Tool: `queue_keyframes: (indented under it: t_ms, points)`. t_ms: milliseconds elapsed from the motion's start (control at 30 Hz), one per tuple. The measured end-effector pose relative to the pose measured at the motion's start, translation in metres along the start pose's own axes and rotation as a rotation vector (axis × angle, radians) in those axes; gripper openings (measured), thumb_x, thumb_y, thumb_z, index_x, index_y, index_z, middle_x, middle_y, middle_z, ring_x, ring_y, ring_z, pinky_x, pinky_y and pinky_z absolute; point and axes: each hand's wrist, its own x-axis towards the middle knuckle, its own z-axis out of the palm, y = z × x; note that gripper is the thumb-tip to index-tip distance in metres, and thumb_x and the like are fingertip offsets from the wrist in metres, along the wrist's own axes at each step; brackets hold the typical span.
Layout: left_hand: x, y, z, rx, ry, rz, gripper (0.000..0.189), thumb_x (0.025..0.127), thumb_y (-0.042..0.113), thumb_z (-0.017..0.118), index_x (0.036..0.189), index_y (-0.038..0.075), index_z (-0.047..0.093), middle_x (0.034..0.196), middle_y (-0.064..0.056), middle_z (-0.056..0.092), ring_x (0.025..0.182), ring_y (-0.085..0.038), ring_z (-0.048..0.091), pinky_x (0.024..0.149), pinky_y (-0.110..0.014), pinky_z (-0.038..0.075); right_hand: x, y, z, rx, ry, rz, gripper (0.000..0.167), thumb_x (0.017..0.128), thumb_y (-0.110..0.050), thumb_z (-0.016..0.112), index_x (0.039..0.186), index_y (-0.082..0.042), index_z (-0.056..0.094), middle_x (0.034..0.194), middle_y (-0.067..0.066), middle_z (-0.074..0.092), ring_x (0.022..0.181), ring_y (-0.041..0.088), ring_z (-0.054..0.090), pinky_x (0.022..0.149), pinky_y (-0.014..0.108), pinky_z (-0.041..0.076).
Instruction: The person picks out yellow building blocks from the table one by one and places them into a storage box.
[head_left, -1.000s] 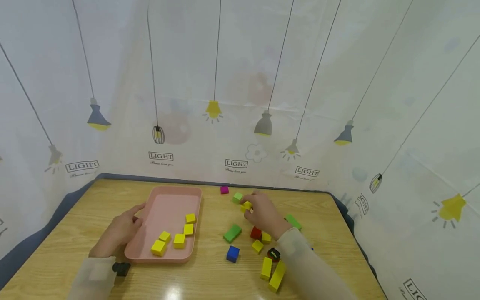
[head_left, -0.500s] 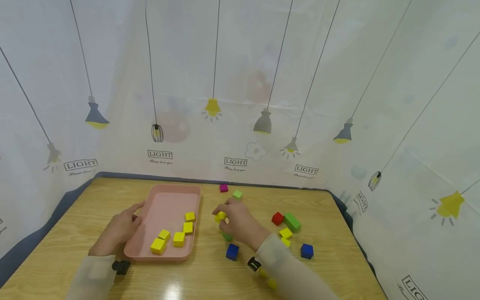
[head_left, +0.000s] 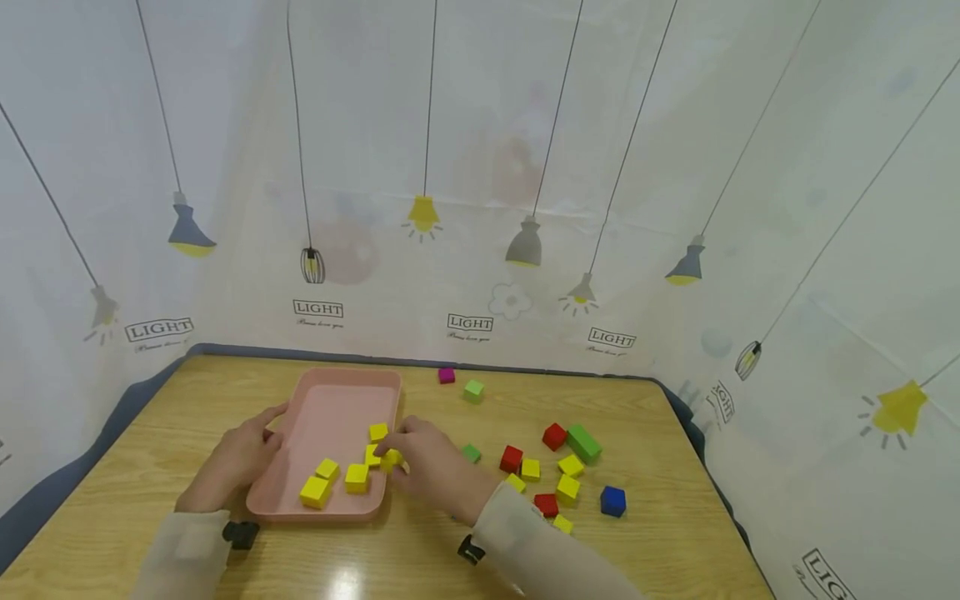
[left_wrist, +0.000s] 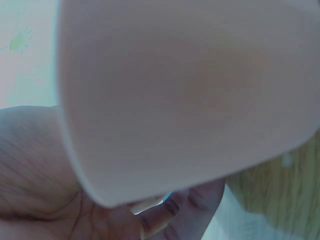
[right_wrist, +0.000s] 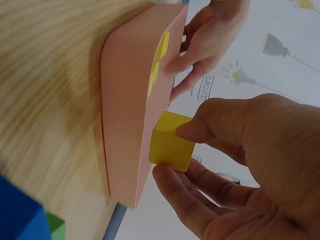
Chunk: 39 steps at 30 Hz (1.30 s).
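Observation:
In the head view a pink tray (head_left: 341, 417) lies on the left of the wooden table, with several yellow cubes (head_left: 314, 492) inside. My left hand (head_left: 238, 460) holds the tray's left side, thumb at the rim; in the left wrist view the tray wall (left_wrist: 185, 100) hides much of its fingers. My right hand (head_left: 442, 468) pinches a yellow cube (right_wrist: 171, 145) between thumb and fingertips. That cube is at the tray's right rim, overlapping it in the head view. The right wrist view shows the tray's outer side (right_wrist: 125, 110) just beyond the cube.
Right of the tray lie loose blocks: red (head_left: 554, 437), long green (head_left: 583, 444), blue (head_left: 613, 502) and several yellow (head_left: 567, 489). Light green (head_left: 473, 391) and magenta (head_left: 447, 376) blocks sit near the far edge. A lamp-patterned sheet (head_left: 480, 167) hangs behind the table.
My right hand has carried the yellow cube leftward and nearer, from the loose blocks to the tray's right rim. The left hand has stayed at the tray.

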Motion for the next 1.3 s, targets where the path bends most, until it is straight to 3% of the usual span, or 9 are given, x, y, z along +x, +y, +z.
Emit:
queue_keyframes:
  t_ms: [200,467,733,1300]
  points:
    - [-0.001,0.001,0.000,-0.001,0.004,-0.004,0.064,0.121,0.016,0.053,0.180,-0.002,0.032,0.138,-0.041,0.069,0.101,-0.033,0.069,0.083,-0.037,0.061,0.005,-0.018,0.013,-0.025,-0.046,-0.012,0.033,0.106,-0.015,0.088,0.135,-0.031,0.086,0.133,-0.006,0.073,0.107,0.005,0.060,0.101,0.018,0.059]
    - [-0.002,0.001,-0.001,-0.005,0.007,0.004,0.064,0.122,0.015,0.052,0.180,-0.002,0.032,0.139,-0.040,0.069,0.102,-0.034,0.069,0.084,-0.038,0.062,0.005,-0.027,0.027,-0.021,-0.090,-0.105,0.030,0.107,-0.016,0.086,0.135,-0.027,0.087,0.123,-0.007,0.074,0.097,0.001,0.058,0.088,0.011,0.054]
    - [-0.002,0.001,0.000,0.000,0.003,0.008,0.064,0.121,0.015,0.052,0.179,-0.003,0.032,0.140,-0.041,0.069,0.101,-0.033,0.069,0.083,-0.037,0.061,0.003,-0.033,0.028,-0.029,-0.141,-0.117,0.030,0.109,-0.022,0.085,0.138,-0.029,0.086,0.126,-0.009,0.075,0.097,0.000,0.058,0.090,0.011,0.054]
    - [-0.001,0.000,0.001,-0.014,-0.001,0.009,0.065,0.121,0.014,0.052,0.180,-0.003,0.031,0.132,-0.039,0.070,0.096,-0.030,0.068,0.077,-0.034,0.058,-0.002,-0.029,0.028,-0.062,-0.101,-0.142,0.037,0.108,-0.019,0.086,0.144,-0.025,0.082,0.131,-0.004,0.077,0.096,-0.001,0.058,0.089,0.010,0.055]
